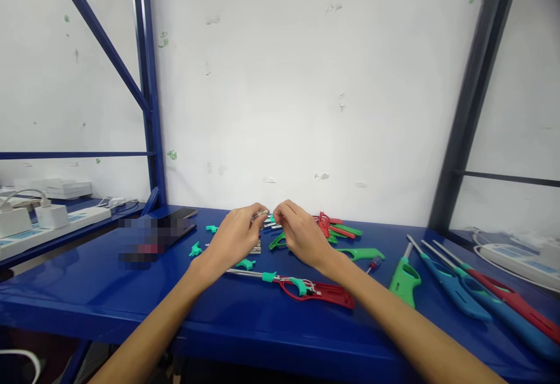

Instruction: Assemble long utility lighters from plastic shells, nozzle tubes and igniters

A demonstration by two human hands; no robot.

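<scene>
My left hand (231,235) is raised over the middle of the table, thumb and fingers pinched on a small shiny, clear-looking piece (261,213). Close beside it, my right hand (301,233) has its fingertips pressed together; whatever they hold is too small to make out. Below both hands lies an opened long-necked lighter with a red half shell (335,294), its metal tube (247,272) pointing left. Teal plastic parts (245,264) lie around it. Behind my right hand are red shell pieces (324,223) and green shell pieces (361,253).
To the right lie a whole green lighter (405,282), blue lighters (455,285) and a red lighter (511,293). A small screwdriver (374,264) rests near the green shell. A dark phone-like slab (178,216) is at the back left. Blue rack posts (149,80) and a white wall stand behind.
</scene>
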